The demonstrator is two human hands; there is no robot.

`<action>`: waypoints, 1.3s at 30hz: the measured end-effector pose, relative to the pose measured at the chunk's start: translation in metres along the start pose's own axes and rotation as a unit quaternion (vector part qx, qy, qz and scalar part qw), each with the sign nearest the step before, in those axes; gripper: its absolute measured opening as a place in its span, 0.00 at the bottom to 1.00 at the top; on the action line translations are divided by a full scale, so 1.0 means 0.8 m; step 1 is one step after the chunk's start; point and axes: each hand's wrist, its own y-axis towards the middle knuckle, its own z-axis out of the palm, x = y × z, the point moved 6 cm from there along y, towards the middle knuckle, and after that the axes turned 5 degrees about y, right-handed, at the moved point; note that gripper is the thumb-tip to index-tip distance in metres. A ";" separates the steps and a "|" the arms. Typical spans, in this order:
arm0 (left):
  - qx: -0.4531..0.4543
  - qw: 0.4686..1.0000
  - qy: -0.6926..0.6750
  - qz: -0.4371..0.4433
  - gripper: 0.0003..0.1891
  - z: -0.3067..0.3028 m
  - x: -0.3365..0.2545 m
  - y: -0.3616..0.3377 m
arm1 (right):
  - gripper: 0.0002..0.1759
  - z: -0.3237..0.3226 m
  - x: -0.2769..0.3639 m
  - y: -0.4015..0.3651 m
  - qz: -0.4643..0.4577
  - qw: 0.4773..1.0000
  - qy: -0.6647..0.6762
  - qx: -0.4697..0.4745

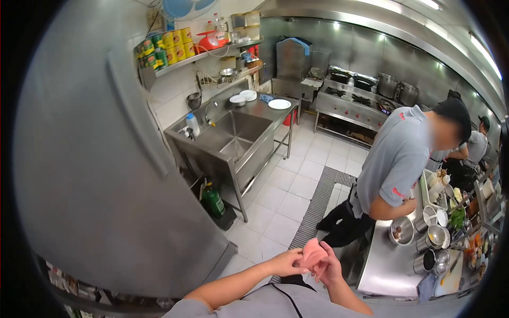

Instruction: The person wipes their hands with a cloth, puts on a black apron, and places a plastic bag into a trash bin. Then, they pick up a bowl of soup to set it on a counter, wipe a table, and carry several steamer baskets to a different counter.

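Observation:
A pink, soft-looking folded piece [314, 252] is held up between my two hands at the lower middle of the view. I cannot make out whether it is cloth, paper or something else. My left hand [288, 263] pinches its left side with the fingertips. On the other side, my right hand [330, 268] closes round its right and lower edge. The two hands are close together in front of my body, above the floor and not resting on any surface.
A co-worker in a grey shirt [397, 153] stands ahead to the right at a steel counter [384, 265] with several metal bowls [401, 231]. To the left are a large steel cabinet [106, 185] and a sink [236, 130]. Tiled floor [286, 204] lies between.

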 end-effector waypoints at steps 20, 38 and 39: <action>-0.229 0.922 -0.293 -0.108 0.31 -0.403 0.271 0.316 | 0.38 -0.087 0.174 0.432 0.116 0.964 -0.237 -0.033; -0.384 0.915 -0.002 0.122 0.05 -1.069 0.357 0.750 | 0.29 -0.192 0.196 0.785 0.141 0.831 -0.394 -0.365; -0.390 0.908 -0.081 0.127 0.07 -1.106 0.355 0.777 | 0.29 -0.200 0.195 0.797 0.158 0.818 -0.410 -0.372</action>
